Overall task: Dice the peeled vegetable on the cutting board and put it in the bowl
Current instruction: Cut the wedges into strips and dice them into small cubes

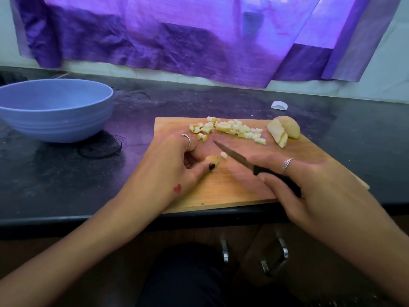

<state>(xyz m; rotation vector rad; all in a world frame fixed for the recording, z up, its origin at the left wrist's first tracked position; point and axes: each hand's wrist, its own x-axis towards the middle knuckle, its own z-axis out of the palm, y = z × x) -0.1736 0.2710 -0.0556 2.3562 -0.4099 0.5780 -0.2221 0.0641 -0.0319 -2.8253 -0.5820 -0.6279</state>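
Note:
A wooden cutting board (pixel 230 191) lies on the dark counter. My left hand (pixel 170 165) pinches a small piece of peeled potato (pixel 213 160) against the board. My right hand (pixel 309 185) grips a black-handled knife (pixel 234 156), its blade pointing up-left beside the piece. One cut cube (pixel 223 154) lies next to the blade. A row of diced pieces (pixel 230 127) sits along the board's far edge. Larger uncut potato chunks (pixel 284 130) rest at the far right corner. The blue bowl (pixel 55 107) stands on the counter to the left and looks empty.
The black counter (pixel 66 173) has its front edge just below the board. A small white scrap (pixel 279 105) lies behind the board. A purple cloth (pixel 177 36) hangs on the wall behind. Metal cabinet handles (pixel 224 251) show below the counter.

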